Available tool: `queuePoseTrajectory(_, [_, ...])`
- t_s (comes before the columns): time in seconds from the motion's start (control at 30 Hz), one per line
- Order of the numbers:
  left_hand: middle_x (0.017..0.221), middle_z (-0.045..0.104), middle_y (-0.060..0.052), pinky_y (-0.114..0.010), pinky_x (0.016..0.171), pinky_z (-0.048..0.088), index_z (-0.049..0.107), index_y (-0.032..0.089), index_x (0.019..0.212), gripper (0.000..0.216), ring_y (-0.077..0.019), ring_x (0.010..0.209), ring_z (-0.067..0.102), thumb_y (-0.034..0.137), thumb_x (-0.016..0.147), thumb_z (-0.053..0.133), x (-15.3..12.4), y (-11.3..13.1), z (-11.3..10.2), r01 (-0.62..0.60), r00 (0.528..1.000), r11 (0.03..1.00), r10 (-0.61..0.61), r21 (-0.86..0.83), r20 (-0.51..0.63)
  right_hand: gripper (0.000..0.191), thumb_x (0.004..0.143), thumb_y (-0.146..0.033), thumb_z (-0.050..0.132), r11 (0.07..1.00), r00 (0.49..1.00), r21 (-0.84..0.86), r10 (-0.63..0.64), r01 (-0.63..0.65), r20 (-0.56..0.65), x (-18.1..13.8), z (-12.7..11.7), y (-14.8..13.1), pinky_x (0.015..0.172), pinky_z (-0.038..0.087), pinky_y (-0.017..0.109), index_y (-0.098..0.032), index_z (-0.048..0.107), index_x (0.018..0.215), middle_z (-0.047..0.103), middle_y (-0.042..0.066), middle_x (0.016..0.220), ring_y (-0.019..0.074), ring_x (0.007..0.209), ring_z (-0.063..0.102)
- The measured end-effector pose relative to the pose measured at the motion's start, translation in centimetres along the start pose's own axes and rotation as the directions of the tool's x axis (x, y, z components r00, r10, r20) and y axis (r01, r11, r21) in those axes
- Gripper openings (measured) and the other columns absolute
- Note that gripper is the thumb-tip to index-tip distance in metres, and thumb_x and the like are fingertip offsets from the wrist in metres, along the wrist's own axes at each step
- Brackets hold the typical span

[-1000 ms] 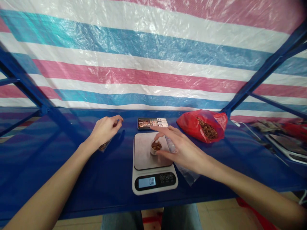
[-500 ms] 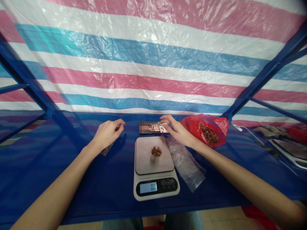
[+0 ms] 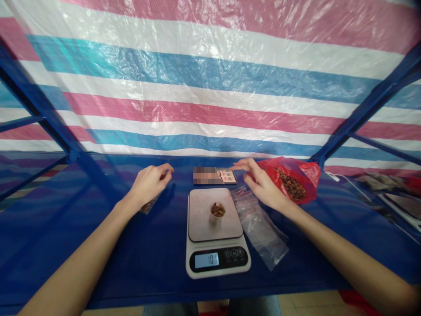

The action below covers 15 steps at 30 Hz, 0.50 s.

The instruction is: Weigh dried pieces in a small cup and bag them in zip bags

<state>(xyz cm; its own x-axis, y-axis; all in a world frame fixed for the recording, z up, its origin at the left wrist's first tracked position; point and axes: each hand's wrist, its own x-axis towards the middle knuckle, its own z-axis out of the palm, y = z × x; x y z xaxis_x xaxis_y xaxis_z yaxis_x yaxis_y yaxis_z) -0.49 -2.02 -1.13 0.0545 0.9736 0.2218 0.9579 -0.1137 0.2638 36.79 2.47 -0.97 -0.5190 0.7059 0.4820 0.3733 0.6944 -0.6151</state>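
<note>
A white kitchen scale [image 3: 215, 232] sits on the blue shelf; its display reads 10.1. On its plate stands a small cup of brown nuts [image 3: 217, 212]. My right hand [image 3: 261, 182] hovers beyond the scale, index finger stretched toward a phone [image 3: 214, 176] lying flat, fingers apart and holding nothing. Just right of that hand lies a red plastic bag of brown nuts [image 3: 291, 180]. My left hand [image 3: 149, 182] rests on the shelf to the left, fingers curled together over a small clear packet of nuts [image 3: 148, 205].
Clear zip bags [image 3: 263, 226] lie right of the scale. Blue shelf posts [image 3: 42, 109] rise on both sides, and a striped plastic tarp [image 3: 210, 87] hangs behind. More items lie at the far right edge [image 3: 394, 193].
My right hand left the cup on the scale and moved back to the phone, then slightly right. The display went from 0.0 to 10.1. The left hand stayed put.
</note>
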Motion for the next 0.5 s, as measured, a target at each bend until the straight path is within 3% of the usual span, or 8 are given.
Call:
queuePoseTrajectory(0.37, [0.084, 0.079, -0.006, -0.033, 0.069, 0.043, 0.074, 0.025, 0.118, 0.043, -0.029, 0.084, 0.076, 0.044, 0.101, 0.038, 0.1, -2.0, -1.1, -0.019, 1.0, 0.989, 0.017, 0.145, 0.012, 0.027, 0.093, -0.01, 0.047, 0.994, 0.996, -0.111, -0.018, 0.008, -0.087, -2.5, 0.8, 0.0, 0.11, 0.05, 0.049, -0.026, 0.06, 0.11, 0.071, 0.009, 0.124, 0.0271, 0.126, 0.065])
queuePoseTrajectory(0.5, [0.098, 0.081, -0.01, -0.035, 0.074, 0.047, 0.073, 0.023, 0.118, 0.044, -0.033, 0.094, 0.077, 0.043, 0.1, 0.038, 0.1, -3.0, -1.9, -0.007, 0.999, 0.985, -0.001, 0.172, 0.048, 0.021, 0.097, -0.012, 0.049, 0.992, 0.997, -0.126, -0.021, 0.011, -0.075, -2.3, -0.4, -0.3, 0.098, 0.055, 0.045, -0.025, 0.064, 0.104, 0.074, 0.007, 0.109, 0.0255, 0.106, 0.071])
